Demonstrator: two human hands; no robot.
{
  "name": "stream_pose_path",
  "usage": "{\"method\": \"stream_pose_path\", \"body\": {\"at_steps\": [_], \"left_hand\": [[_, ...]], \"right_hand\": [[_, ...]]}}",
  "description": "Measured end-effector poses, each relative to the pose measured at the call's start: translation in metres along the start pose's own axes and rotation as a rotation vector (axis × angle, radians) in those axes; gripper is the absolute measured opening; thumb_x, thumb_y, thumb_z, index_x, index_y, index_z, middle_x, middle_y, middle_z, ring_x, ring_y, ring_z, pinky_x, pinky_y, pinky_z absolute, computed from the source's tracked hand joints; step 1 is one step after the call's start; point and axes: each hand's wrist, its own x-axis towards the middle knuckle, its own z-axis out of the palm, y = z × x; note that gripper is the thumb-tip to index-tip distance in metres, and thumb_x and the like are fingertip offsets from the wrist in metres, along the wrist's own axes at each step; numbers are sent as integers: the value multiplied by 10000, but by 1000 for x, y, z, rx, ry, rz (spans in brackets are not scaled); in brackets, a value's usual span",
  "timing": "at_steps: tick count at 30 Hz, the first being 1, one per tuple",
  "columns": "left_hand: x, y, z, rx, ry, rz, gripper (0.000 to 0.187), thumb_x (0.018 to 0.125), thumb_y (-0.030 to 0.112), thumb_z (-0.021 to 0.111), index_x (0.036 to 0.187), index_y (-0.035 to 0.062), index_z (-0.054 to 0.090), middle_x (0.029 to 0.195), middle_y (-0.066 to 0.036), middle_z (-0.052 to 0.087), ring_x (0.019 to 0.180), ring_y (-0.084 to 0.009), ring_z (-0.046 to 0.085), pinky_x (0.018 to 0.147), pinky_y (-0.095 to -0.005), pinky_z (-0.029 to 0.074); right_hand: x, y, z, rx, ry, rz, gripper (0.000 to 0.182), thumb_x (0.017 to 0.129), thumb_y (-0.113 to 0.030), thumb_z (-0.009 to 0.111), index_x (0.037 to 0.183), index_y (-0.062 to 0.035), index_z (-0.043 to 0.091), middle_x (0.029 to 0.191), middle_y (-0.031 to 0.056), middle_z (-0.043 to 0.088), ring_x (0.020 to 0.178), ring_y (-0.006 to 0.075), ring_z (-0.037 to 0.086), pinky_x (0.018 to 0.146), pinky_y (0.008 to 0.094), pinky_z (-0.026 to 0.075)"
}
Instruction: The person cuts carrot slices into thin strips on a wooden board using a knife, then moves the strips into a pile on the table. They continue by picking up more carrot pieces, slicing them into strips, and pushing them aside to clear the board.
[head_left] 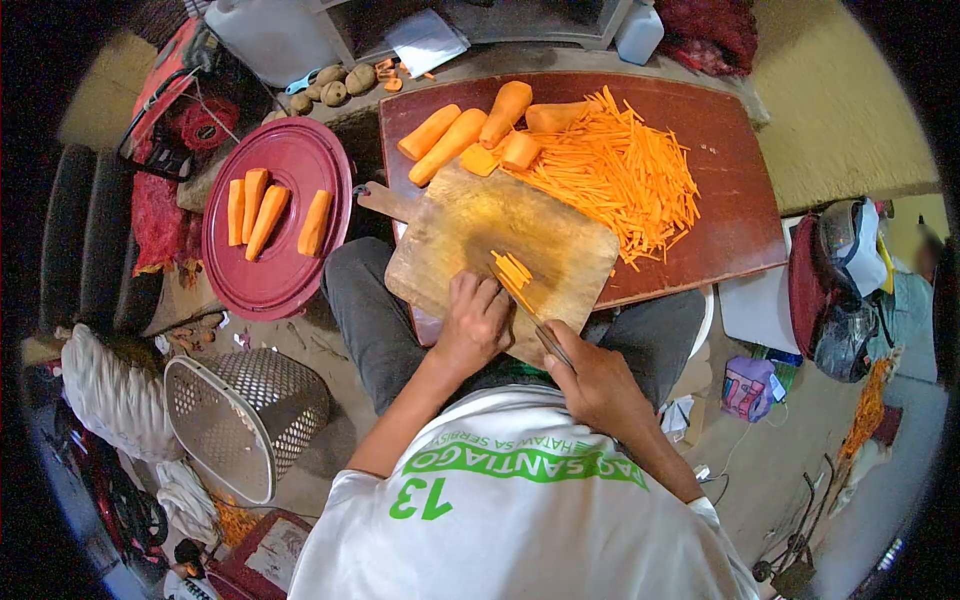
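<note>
My right hand [597, 385] is wrapped round the handle of a knife [527, 307], whose blade lies over a wooden cutting board [440, 235]. Several thin carrot strips [513, 268] rest on the board beside the blade. My left hand [477, 318] is on the near part of the board, left of the knife, its fingers curled down; whatever they hold is hidden. Behind the board, a large heap of carrot strips [640, 175] covers part of the red table [735, 200], next to several peeled carrots [450, 145].
On the left, a red round lid [285, 155] bears several carrot pieces [267, 222]. A perforated basket [285, 400] stands on the floor below it. Potatoes [333, 92] lie behind the table's left corner. A white container [755, 310] is at the right.
</note>
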Motion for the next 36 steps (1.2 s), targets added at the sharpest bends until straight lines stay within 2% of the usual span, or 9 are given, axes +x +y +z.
{"method": "stream_pose_path", "body": {"at_steps": [3, 6, 9, 12, 15, 18, 24, 30, 36], "left_hand": [[-3, -1, 3, -35, -48, -51, 454, 651, 41, 792, 1090, -33, 706, 1048, -170, 595, 1006, -407, 557, 924, -554, 463], [2, 2, 1, -40, 1, -39, 445, 646, 41, 791, 1075, -35, 702, 1027, -169, 586, 994, -406, 547, 918, -558, 460], [0, -2, 3, -52, 23, -16, 407, 660, 34, 788, 1051, -37, 702, 1008, -168, 577, 984, -406, 546, 903, -549, 460], [2, 1, 2, -60, 60, -22, 366, 677, 13, 780, 1033, -37, 707, 987, -170, 571, 977, -401, 548, 889, -538, 460], [1, 0, 4, -61, 63, -30, 335, 695, -9, 774, 1022, -39, 712, 973, -168, 569, 967, -394, 550, 883, -524, 462], [0, 1, 3, -51, 64, -33, 334, 694, -20, 774, 1021, -40, 708, 960, -165, 563, 952, -388, 549, 877, -518, 465], [-2, -1, 7, -66, 109, -38, 317, 696, -24, 771, 1006, -36, 706, 947, -161, 549, 927, -387, 542, 857, -518, 471], [-2, -5, 10, -94, 92, -35, 296, 706, -22, 772, 993, -34, 702, 936, -161, 535, 932, -391, 542, 851, -511, 469], [-2, -2, 5, -68, 83, -39, 291, 713, -15, 768, 996, -39, 705, 938, -164, 539, 944, -397, 544, 857, -509, 464]], "right_hand": [[23, -2, 6, -7, -36, 36, 503, 1066, -226, 595, 1501, 0, 482, 1134, 340, 720, 1049, 530, 704, 850, 587, 565], [36, 5, 15, -33, 82, -113, 491, 1063, -221, 602, 1503, -38, 484, 1123, 323, 724, 1038, 534, 703, 848, 598, 561], [20, -14, -3, 0, -62, 75, 438, 1058, -200, 613, 1458, -53, 512, 1095, 312, 724, 1026, 537, 699, 832, 594, 562], [-5, -3, 2, -29, 13, -26, 403, 1072, -244, 619, 1379, -8, 505, 1242, 312, 692, 1064, 510, 709, 830, 591, 591], [10, 7, 12, 29, 28, 12, 400, 1058, -195, 613, 1412, -30, 528, 1069, 315, 717, 1012, 540, 692, 805, 582, 562], [34, 10, 21, -14, 92, -93, 413, 1070, -203, 603, 1439, -36, 524, 1059, 310, 720, 1010, 533, 695, 801, 578, 564], [13, -5, 2, 8, -7, 26, 414, 1077, -221, 570, 1441, -31, 523, 1098, 316, 719, 1025, 545, 683, 843, 602, 550], [29, 0, 16, -59, -26, 55, 469, 1094, -258, 548, 1498, -28, 488, 1130, 316, 717, 1052, 532, 687, 866, 597, 545], [22, -11, 1, 19, -54, 34, 451, 1078, -214, 571, 1474, -9, 501, 1157, 337, 704, 1093, 529, 682, 886, 587, 549]]}}
